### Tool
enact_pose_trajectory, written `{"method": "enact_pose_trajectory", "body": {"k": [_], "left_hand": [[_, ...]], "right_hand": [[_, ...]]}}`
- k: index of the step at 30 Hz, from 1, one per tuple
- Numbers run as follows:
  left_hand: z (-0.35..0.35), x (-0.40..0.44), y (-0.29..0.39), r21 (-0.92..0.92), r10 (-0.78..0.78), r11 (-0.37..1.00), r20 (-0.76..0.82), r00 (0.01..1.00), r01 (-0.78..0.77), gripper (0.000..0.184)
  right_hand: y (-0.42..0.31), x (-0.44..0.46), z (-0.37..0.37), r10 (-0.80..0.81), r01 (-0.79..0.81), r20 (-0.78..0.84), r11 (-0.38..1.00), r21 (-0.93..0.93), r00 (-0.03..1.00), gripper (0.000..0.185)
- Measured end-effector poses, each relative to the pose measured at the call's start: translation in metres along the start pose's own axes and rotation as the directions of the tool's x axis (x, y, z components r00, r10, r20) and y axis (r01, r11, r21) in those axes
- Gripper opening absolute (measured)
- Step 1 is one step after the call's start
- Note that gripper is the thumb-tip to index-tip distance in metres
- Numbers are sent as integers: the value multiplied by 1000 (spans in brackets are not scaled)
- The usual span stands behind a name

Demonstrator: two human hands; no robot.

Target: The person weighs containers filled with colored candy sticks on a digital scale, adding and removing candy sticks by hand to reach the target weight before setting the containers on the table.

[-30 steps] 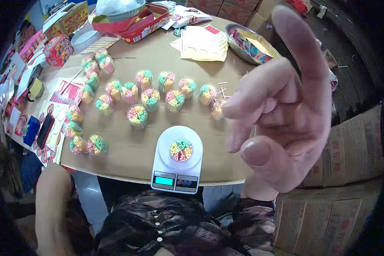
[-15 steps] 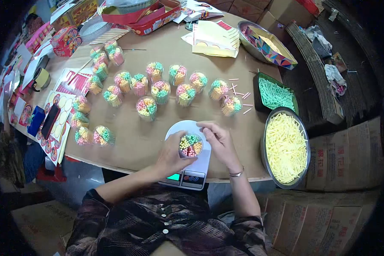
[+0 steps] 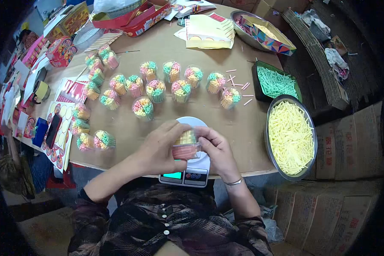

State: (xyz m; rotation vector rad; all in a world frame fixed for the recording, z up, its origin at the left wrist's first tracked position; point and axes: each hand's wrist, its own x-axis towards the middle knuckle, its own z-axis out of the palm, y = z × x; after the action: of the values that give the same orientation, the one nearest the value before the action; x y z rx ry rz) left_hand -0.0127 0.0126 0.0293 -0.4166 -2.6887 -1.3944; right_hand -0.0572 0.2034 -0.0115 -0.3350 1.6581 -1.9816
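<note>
My left hand (image 3: pixel 158 144) is wrapped round a clear cup (image 3: pixel 185 151) packed with pink and yellow sticks, tilted so that its side shows. At the cup's right side, the fingers and thumb of my right hand (image 3: pixel 219 151) are closed on its edge. Beneath the cup is a white kitchen scale (image 3: pixel 203 164) with a lit green display (image 3: pixel 173 175); my hands hide part of its plate. Beyond my hands, several filled cups (image 3: pixel 142 109) of pink, green and yellow sticks stand on the cardboard-covered table (image 3: pixel 128 147).
An oval bowl of yellow sticks (image 3: pixel 290 138) is at the right edge, with a black tray of green sticks (image 3: pixel 277 83) behind it. Loose pink sticks (image 3: pixel 245 86) lie near the tray. Printed sheets (image 3: pixel 59 138) lie left; a red box (image 3: pixel 143 24) is at the back.
The cup has gone from upright to tilted, its side now showing. My right hand has moved in from beside the cup to grip its right side.
</note>
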Motion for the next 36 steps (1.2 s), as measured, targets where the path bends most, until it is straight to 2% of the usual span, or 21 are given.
{"method": "enact_pose_trajectory", "body": {"k": [4, 8, 11, 14, 19, 23, 24, 26, 28, 29, 31, 33, 34, 36], "left_hand": [[-10, 14, 11, 136, -44, 990, 84, 995, 32, 62], [-8, 3, 14, 179, -91, 982, 124, 988, 68, 64], [-1, -7, 2, 121, -137, 985, 146, 980, 119, 63], [-6, 3, -6, 101, -118, 989, 144, 983, 104, 63], [-2, -7, -11, 6, -155, 988, 140, 978, 156, 62], [-1, -7, -9, -56, -127, 989, 151, 980, 137, 61], [0, -7, -9, -58, -126, 989, 152, 980, 136, 61], [2, -8, -12, -106, -109, 986, 150, 983, 126, 59], [4, -10, -15, -155, -95, 981, 144, 985, 117, 58], [5, -11, -15, -158, -98, 980, 140, 985, 120, 58], [7, -10, -16, -111, -47, 992, 114, 992, 59, 61], [10, -10, -19, -65, 7, 998, 90, 996, -1, 64], [13, -10, -24, -68, 9, 998, 84, 996, -3, 64], [26, -9, -44, -209, -6, 978, 70, 998, 21, 71]], "right_hand": [[0, 3, -1, -33, 34, -11, 994, 105, 999, 33], [13, 0, -2, 91, -103, 68, 973, 204, 994, 36], [22, -9, 0, 144, -157, 78, 966, 203, 986, 36], [13, 4, -2, 117, -131, 83, 973, 189, 990, 36], [8, 1, 4, 171, -180, 57, 934, 308, 984, 29], [20, 9, -6, 30, -28, 39, 999, -35, 999, 20], [17, 10, -7, 30, -29, 38, 999, -36, 999, 20], [2, 9, -7, -50, 57, 35, 962, -266, 998, 15], [-12, 6, -5, -127, 138, 57, 866, -481, 990, 11], [-16, 4, -4, -124, 138, 61, 865, -483, 990, 11], [-24, 2, -1, -331, 305, 115, 608, -733, 937, 8], [-31, 0, 1, -493, 395, 233, 253, -883, 838, 6], [-34, -1, 1, -492, 397, 239, 247, -884, 837, 6], [-40, -2, 0, -564, 366, 187, 224, -903, 805, 5]]}}
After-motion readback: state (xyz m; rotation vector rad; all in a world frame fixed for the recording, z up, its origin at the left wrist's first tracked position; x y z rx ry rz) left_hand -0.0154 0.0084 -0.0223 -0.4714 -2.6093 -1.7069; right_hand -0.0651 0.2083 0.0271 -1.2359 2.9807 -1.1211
